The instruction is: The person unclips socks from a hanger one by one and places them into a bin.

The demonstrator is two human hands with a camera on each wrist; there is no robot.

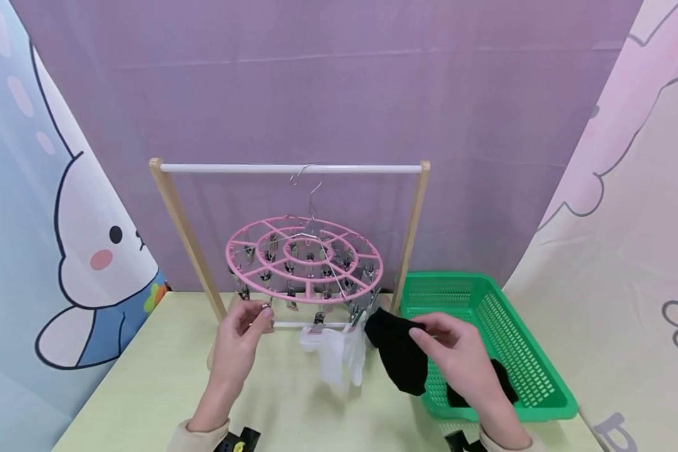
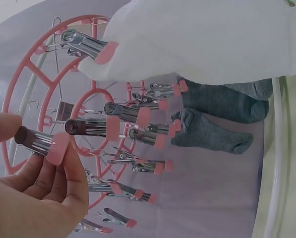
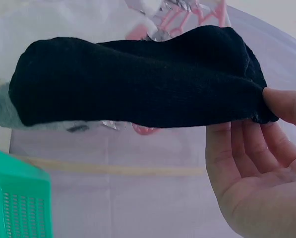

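My left hand (image 1: 238, 342) pinches a metal clothespin (image 2: 41, 144) with pink tips, between thumb and fingers, at the front left rim of a round pink clip hanger (image 1: 311, 300). In my right hand (image 1: 454, 351), thumb and fingers pinch one end of a black sock (image 1: 398, 351), and the rest of it hangs slanting down to the left. White socks (image 1: 333, 358) dangle from clips at the hanger's front right. Behind them, grey socks (image 2: 212, 131) hang from other clips, as the left wrist view shows. Several bare clips (image 2: 123, 114) hang around the hanger's rings.
The hanger hooks over a white rod (image 1: 231, 168) on a wooden-legged stand (image 1: 183, 232). A green basket (image 1: 533, 351) stands at the right on the pale tabletop (image 1: 294, 420), with another black item (image 1: 503, 380) in it, partly behind my right hand. A purple cloth backdrop (image 1: 339, 107) hangs behind.
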